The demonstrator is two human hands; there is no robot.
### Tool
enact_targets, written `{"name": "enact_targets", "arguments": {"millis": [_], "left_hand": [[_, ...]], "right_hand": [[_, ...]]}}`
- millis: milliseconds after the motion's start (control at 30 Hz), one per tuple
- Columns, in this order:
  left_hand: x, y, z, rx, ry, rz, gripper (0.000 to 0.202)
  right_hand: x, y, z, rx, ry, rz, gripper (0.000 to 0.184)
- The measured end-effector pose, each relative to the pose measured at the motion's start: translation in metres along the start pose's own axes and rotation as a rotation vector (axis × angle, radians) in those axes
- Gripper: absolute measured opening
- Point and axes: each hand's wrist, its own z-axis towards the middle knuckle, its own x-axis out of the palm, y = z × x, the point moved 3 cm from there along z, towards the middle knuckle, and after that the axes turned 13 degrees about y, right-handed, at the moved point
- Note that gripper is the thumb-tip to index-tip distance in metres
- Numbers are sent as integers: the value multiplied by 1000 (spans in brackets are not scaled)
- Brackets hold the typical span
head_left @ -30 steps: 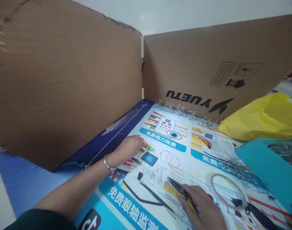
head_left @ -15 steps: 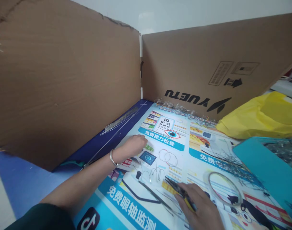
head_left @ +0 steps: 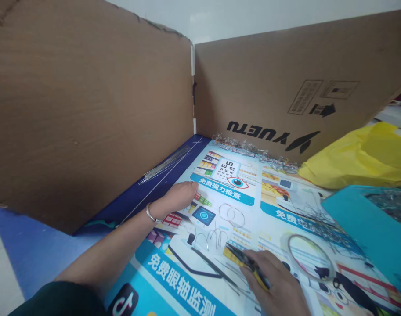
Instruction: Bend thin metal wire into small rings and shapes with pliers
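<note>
My right hand (head_left: 277,281) is closed around pliers (head_left: 248,263) with dark jaws and yellow-and-black handles, low in the picture. The jaws point up and left, close to several bent wire pieces (head_left: 211,239) lying on the printed poster. My left hand (head_left: 180,196), a silver bangle at its wrist, rests low over the poster's left part with its fingers curled under. Whatever those fingers hold, if anything, is hidden. Between the hands and a little farther off lie thin wire rings (head_left: 232,215). A larger wire coil (head_left: 310,258) lies right of the pliers.
Cardboard walls (head_left: 98,109) stand at the left and back. Straight thin wires (head_left: 165,166) lie along the left wall. A turquoise box (head_left: 358,224) with metal pieces and a yellow bag (head_left: 358,156) are at right. Loose wire pieces (head_left: 332,230) lie beside the box.
My left hand has shifted slightly left and its fingers have tucked farther out of sight. My right hand and the pliers have hardly moved. The view has tilted a little.
</note>
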Motion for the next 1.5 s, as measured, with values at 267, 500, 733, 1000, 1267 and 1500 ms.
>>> {"name": "enact_targets", "arguments": {"millis": [267,500,733,1000,1267,1500], "left_hand": [[-7,6,4,-33,-93,-296,23],[-13,9,2,4,-203,-605,28],[-16,0,-3,13,-192,-862,14],[-27,-51,-26,177,6,-1631,15],[-14,-100,-50,119,112,-2232,14],[-7,-113,-56,-13,106,-2372,18]], "right_hand": [[3,-1,-1,-14,9,-2,29],[0,0,1,-22,-13,-14,28],[0,1,2,-14,-21,14,28],[1,0,1,7,2,87,25],[-11,7,5,6,-118,50,25],[-29,15,5,-105,-133,-322,27]]}}
